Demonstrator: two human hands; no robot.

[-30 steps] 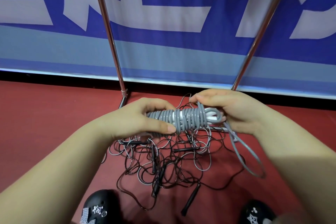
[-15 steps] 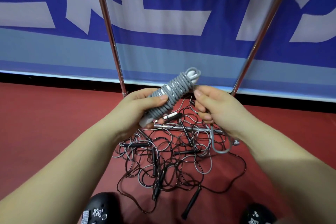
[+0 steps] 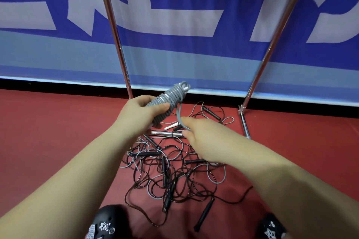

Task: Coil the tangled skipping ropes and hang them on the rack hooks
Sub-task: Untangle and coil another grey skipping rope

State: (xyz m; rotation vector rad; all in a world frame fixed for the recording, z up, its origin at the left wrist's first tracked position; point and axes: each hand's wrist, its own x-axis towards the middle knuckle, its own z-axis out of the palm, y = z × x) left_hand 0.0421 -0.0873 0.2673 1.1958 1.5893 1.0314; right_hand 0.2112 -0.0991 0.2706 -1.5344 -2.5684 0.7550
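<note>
Above the red floor [image 3: 48, 141], the left hand [image 3: 136, 116] grips the lower half of a grey coiled rope [image 3: 169, 101], fingers [image 3: 162, 107] and thumb curled round it. Its long axis tilts up and to the right, the looped top end pointing toward the blue banner [image 3: 174, 54]. A loose tail [image 3: 179, 116] of the same rope drops from the coil to the right hand [image 3: 202, 141], pinched between thumb and forefinger. Below both hands lies a tangle of black and grey ropes [image 3: 171, 170] on the floor, between the rack's two chrome poles [image 3: 114, 31].
</note>
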